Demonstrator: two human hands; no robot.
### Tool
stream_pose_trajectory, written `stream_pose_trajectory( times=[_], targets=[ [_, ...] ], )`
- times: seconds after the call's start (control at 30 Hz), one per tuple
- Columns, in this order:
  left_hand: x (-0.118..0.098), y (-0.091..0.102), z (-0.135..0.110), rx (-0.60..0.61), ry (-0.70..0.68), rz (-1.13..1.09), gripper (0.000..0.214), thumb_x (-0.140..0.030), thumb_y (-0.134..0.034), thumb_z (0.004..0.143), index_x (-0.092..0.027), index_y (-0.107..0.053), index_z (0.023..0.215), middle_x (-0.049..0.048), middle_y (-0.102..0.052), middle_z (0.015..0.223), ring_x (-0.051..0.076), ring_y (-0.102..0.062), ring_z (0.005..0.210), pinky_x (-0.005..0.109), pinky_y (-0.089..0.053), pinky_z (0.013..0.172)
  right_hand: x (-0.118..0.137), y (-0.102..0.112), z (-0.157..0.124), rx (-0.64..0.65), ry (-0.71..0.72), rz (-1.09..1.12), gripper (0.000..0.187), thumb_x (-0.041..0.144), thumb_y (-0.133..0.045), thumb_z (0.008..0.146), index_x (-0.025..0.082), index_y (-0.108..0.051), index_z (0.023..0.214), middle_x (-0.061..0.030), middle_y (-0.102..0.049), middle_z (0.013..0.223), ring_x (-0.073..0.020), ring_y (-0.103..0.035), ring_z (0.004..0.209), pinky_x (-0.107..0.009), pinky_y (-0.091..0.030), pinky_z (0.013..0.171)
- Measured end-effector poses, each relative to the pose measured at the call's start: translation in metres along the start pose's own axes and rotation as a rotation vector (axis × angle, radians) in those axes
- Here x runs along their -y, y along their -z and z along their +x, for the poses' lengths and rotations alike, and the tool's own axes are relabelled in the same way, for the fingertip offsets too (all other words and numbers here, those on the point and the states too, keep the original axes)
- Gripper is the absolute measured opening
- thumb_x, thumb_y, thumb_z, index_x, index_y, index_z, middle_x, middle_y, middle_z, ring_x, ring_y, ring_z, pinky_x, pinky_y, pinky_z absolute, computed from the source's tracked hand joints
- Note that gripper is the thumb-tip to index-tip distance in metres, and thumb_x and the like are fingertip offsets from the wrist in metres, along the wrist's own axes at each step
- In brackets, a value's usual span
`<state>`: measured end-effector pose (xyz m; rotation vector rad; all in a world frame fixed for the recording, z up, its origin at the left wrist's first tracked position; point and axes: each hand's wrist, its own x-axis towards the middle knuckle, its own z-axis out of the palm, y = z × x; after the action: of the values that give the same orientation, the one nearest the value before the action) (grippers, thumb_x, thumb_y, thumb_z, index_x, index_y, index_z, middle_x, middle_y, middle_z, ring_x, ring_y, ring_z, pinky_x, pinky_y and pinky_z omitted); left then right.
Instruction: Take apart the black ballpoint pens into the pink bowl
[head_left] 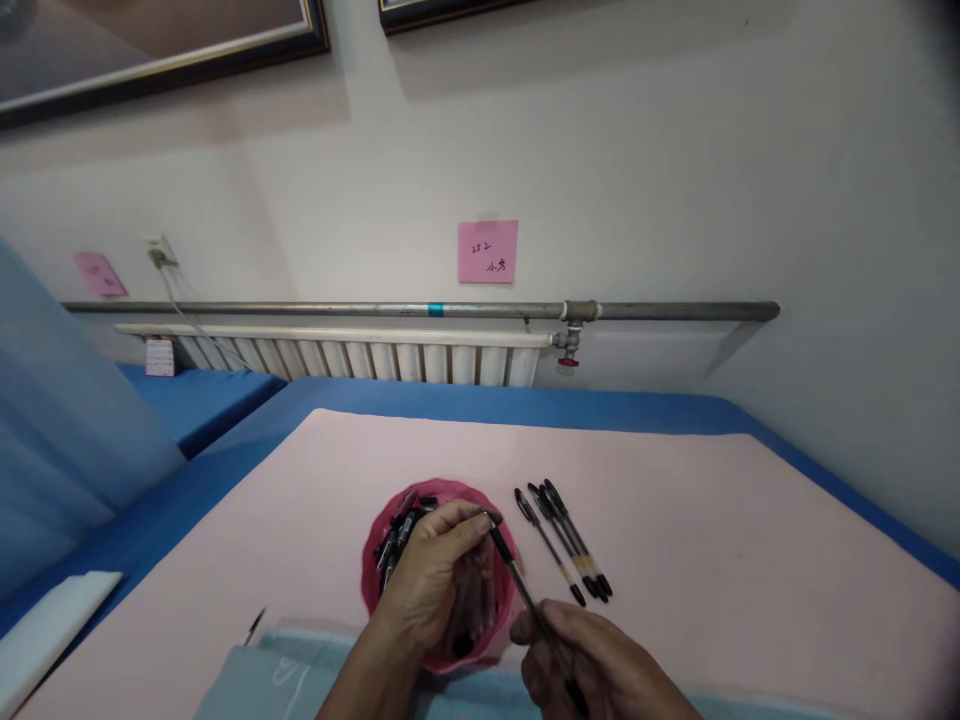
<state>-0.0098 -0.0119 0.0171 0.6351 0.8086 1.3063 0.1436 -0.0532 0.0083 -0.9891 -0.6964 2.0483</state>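
Note:
Over a pink basket [369, 590], my left hand [435, 565] pinches the upper tip of a pen [517, 575] between thumb and fingers. Lower down, my right hand [585, 655] is closed round the barrel of the same pen, which slants down to the right. The pen has a black grip section near its tip, and its other end is dark. Black pen caps [394, 545] and other pen parts lie in the basket, partly hidden behind my left hand. To the right of the basket, several capped pens [566, 535] lie side by side on the pink sheet.
The pink sheet [675, 520] covers a blue bed or table [525, 405]. At the front lies a light blue cloth [262, 680], with a dark pen tip [255, 625] by its edge. A radiator [405, 360] and pipe [315, 310] run along the wall behind.

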Motion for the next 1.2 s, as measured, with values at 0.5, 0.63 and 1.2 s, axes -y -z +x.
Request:
stream_pose_trajectory(
  times=[0.5,0.63,1.2],
  targets=[
    [0.0,-0.001,0.0,0.025,-0.014,-0.01,0.015,-0.023,-0.075,0.066,-0.013,-0.064,0.069,-0.0027,-0.054,0.056,0.006,-0.045,0.05,0.02,-0.035,0.051,0.002,0.002,-0.002,0.04,0.015,0.035,0.029,0.034,-0.077,0.063,0.018,-0.053,0.07,0.0048,-0.054,0.052,-0.0033,-0.043,0.039,-0.012,-0.025,0.039],
    [0.0,-0.001,0.0,0.027,-0.008,0.004,0.014,-0.023,-0.074,0.067,-0.013,-0.064,0.07,-0.0026,-0.054,0.056,0.006,-0.045,0.05,0.019,-0.034,0.051,0.008,-0.002,-0.006,-0.005,-0.125,0.079,0.029,0.04,-0.072,0.069,0.019,-0.055,0.08,0.0009,-0.059,0.065,-0.0066,-0.053,0.05,-0.013,-0.029,0.042],
    [-0.016,0.012,0.002,0.0,-0.064,0.099,0.017,-0.027,-0.07,0.07,-0.015,-0.058,0.068,-0.0036,-0.05,0.056,0.008,-0.044,0.05,0.021,-0.035,0.051,0.004,0.002,-0.004,0.004,-0.038,0.024,0.023,0.036,-0.069,0.07,0.016,-0.058,0.072,0.0047,-0.047,0.053,-0.0007,-0.03,0.04,-0.013,-0.011,0.037]
  ],
)
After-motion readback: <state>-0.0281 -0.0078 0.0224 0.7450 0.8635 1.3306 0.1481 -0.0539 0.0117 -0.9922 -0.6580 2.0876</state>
